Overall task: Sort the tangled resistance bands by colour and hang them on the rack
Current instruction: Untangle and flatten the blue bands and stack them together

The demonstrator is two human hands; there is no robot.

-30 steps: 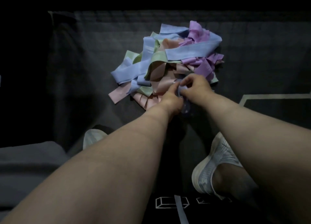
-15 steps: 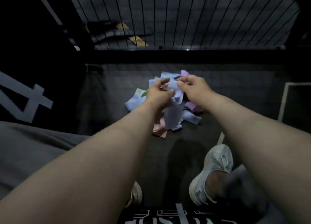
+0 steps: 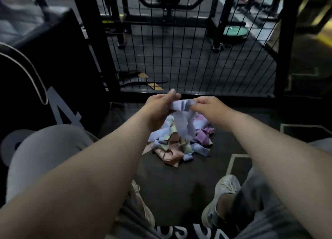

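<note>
Two hands (image 3: 159, 105), fingers (image 3: 199, 102) pinching blue band (image 3: 181, 106)

The band (image 3: 181, 105) stretches between the left grip (image 3: 158, 106) and the right grip (image 3: 208, 107), above the pile (image 3: 179, 143), with its loop hanging down towards it. The pile lies on the floor (image 3: 170, 181), ahead of the left shoe (image 3: 142, 204) and the right shoe (image 3: 221, 199). Behind the pile stands a wire grid (image 3: 188, 50), and a plate (image 3: 233, 34) lies beyond it. A block (image 3: 53, 68) stands left of the pile.

Lavender-blue band (image 3: 181, 107); pile (image 3: 177, 145) of pink, green, blue, purple; black mesh fence (image 3: 188, 50).
</note>
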